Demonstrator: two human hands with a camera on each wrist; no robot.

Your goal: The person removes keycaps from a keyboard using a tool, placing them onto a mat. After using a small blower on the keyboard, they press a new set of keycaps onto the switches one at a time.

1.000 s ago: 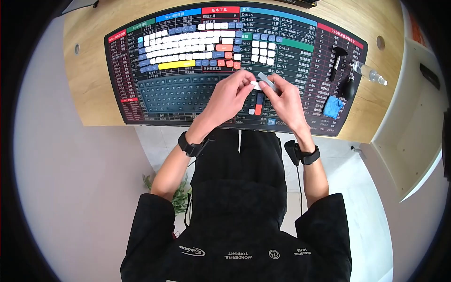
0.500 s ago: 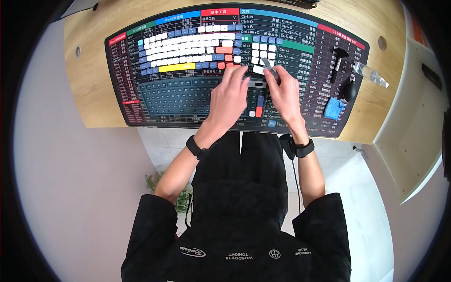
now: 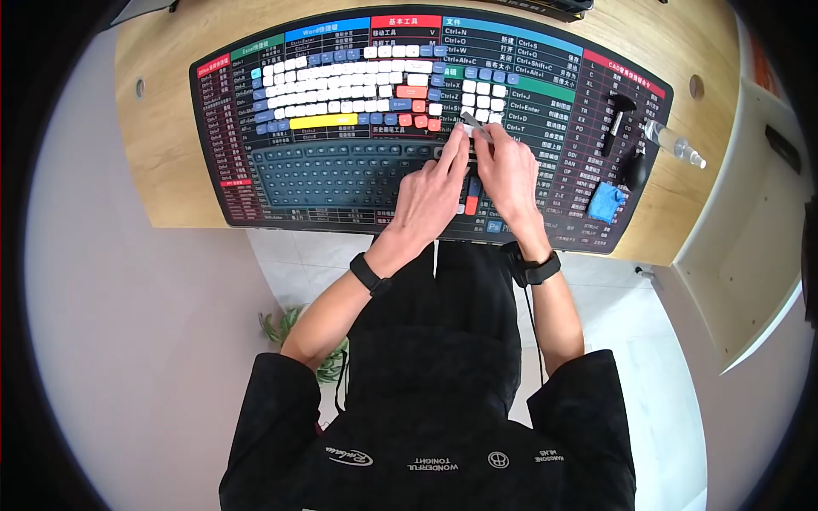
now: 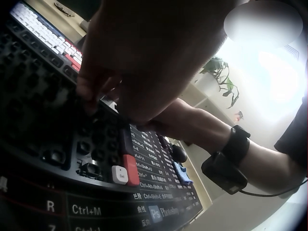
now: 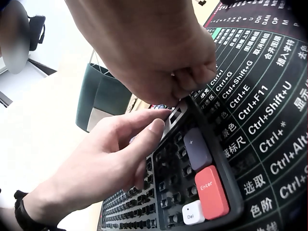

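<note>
A narrow grey metal tool (image 3: 476, 124) is pinched in my right hand (image 3: 509, 177), its tip pointing up and left over the lowest loose number-pad keycaps. My left hand (image 3: 429, 200) lies close beside it, fingers stretched toward a white keycap (image 3: 466, 130) by the tool; the fingertips partly cover it. Below both hands is the dark keyboard (image 3: 324, 175), most switches bare. Its right end carries a blue plus keycap (image 5: 197, 149), a red Enter keycap (image 5: 211, 192) and a white Del keycap (image 5: 193, 213). In the right wrist view, the left thumb and forefinger overlap the silver strip.
Removed keycaps (image 3: 319, 89) lie in keyboard order behind the keyboard, a number-pad group (image 3: 483, 88) to their right. On the printed desk mat (image 3: 545, 128) at right are a black brush (image 3: 617, 111), a black air blower (image 3: 635, 168), a spray bottle (image 3: 675, 142) and a blue cloth (image 3: 606, 203).
Both hands first met over the keyboard's upper right with a white keycap and the tool. My right hand moved up to the number-pad keycaps; the left drew away, then came back beside it.
</note>
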